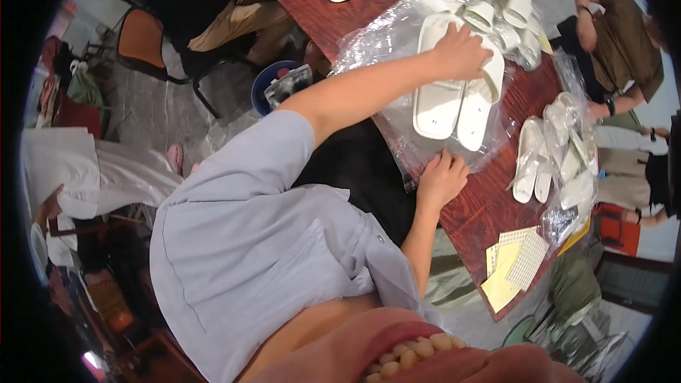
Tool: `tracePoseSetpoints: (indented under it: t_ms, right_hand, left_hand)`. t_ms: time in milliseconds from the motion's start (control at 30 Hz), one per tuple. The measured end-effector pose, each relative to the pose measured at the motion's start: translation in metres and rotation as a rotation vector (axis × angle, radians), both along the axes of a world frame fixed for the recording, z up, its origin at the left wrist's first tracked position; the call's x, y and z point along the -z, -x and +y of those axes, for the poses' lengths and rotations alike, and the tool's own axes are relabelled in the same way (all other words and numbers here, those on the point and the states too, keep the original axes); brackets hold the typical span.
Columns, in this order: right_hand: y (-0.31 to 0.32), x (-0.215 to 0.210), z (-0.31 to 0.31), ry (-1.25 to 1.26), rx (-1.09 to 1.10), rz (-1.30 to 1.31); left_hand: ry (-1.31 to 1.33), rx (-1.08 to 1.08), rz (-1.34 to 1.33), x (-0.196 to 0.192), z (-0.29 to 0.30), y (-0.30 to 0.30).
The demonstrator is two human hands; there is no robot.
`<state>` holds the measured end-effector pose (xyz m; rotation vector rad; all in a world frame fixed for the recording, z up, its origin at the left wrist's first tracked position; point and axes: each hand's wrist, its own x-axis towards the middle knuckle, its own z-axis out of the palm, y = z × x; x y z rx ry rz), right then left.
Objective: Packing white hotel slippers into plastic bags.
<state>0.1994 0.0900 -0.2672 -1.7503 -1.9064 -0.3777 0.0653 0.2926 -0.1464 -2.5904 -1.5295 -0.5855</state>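
A pair of white open-toe slippers [435, 110] lies side by side on a clear plastic bag [397, 110] near the table's edge. My left hand [464, 53] reaches across from the left, closed over the upper part of the pair, its fingers curled at the right slipper's strap. The palm side of this hand is hidden. Below the slippers, my right hand [441, 179] rests at the bag's near edge, its bent fingers slightly apart. No object shows in it.
The dark red table [482, 202] holds piled, bagged slippers [489, 7] beyond and more wrapped slippers [560, 149] at right. Yellow and white sticker sheets [514, 262] lie at its near corner. A blue bucket [266, 89] stands left. People sit or stand around the table.
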Motion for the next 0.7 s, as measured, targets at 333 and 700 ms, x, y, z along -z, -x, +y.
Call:
tracePoseSetpoints:
  t_ms: [333, 700]
  right_hand:
    - [-0.006, 0.004, -0.005, 0.044, 0.06, 0.015]
    - [0.008, -0.003, -0.005, 0.09, 0.082, 0.114]
  left_hand:
    - [0.019, -0.347, 0.132, -0.028, 0.128, 0.192]
    - [0.006, -0.173, 0.031, -0.052, 0.151, 0.2]
